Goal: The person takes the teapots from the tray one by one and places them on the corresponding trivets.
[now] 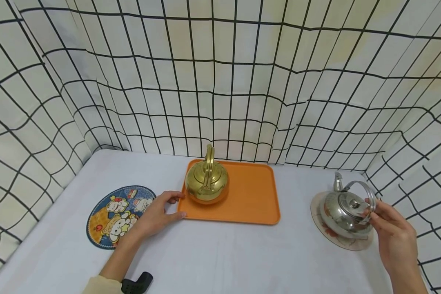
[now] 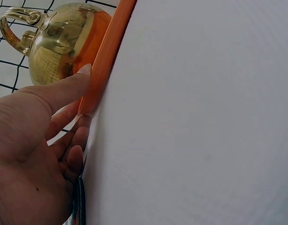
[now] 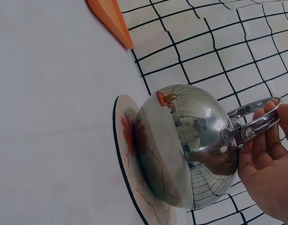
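Observation:
My left hand (image 1: 156, 218) holds the near left corner of an orange tray (image 1: 251, 192), thumb at the front rim and fingers at the left side. On the tray's left part stands a gold kettle (image 1: 207, 179), its handle arching over the lid. In the left wrist view, the thumb lies against the tray's orange rim (image 2: 104, 70). With my right hand (image 1: 397, 232) I grip the looped handle of a silver kettle (image 1: 347, 214). Its base is at a round flower-patterned mat (image 1: 317, 206); in the right wrist view the fingers curl round the kettle's handle (image 3: 259, 126).
A round blue and yellow cartoon mat (image 1: 114, 216) lies on the left, partly under my left forearm in the head view. White cloth (image 1: 220, 257) covers the table. White walls with a black grid (image 1: 224, 81) close off the back and both sides.

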Available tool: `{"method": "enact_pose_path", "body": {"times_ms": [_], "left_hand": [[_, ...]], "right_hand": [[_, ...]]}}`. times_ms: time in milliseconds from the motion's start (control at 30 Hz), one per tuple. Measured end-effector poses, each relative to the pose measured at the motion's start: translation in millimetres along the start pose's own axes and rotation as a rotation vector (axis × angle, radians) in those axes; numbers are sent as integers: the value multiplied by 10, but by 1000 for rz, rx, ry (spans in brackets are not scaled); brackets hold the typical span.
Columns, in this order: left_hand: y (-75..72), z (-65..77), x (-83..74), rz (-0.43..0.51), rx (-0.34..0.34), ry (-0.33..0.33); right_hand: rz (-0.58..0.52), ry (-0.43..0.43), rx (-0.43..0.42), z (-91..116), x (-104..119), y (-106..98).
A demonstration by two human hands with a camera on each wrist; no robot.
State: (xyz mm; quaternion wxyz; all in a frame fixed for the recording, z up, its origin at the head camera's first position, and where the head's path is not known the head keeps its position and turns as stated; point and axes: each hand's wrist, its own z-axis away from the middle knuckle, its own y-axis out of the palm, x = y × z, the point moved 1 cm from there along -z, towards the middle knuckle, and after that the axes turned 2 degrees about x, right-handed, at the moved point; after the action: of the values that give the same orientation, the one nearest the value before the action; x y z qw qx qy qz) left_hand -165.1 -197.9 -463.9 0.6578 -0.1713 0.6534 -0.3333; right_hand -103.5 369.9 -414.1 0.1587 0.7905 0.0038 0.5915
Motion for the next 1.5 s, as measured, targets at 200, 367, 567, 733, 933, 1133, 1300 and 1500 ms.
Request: {"method": "enact_pose_path", "body": {"times_ms": [200,367,567,733,933,1133,1300,1500], "left_hand": [[-10,-8,-9,1,-5,4],[-10,-7,-14,7,-5,4],[-5,1,-19,7,3,-1],[-5,6,-24,13,0,0],[-6,6,-27,15,4,-10],[0,8,-12,12,2,-6],[3,9,-3,15,-5,3],[-2,17,-10,16,-9,2]], "right_hand": [[-19,-23,-8,24,-8,8],[-17,-24,-1,32,-22,4],[-53,-15,40,29,-36,-23],[-63,-21,59,21,-28,-26],[-4,-22,-49,34,14,27],[123,-43,-227,-2,89,150],[196,-70,-302,-48,150,240],[413,-131,-330,-53,221,340]]}}
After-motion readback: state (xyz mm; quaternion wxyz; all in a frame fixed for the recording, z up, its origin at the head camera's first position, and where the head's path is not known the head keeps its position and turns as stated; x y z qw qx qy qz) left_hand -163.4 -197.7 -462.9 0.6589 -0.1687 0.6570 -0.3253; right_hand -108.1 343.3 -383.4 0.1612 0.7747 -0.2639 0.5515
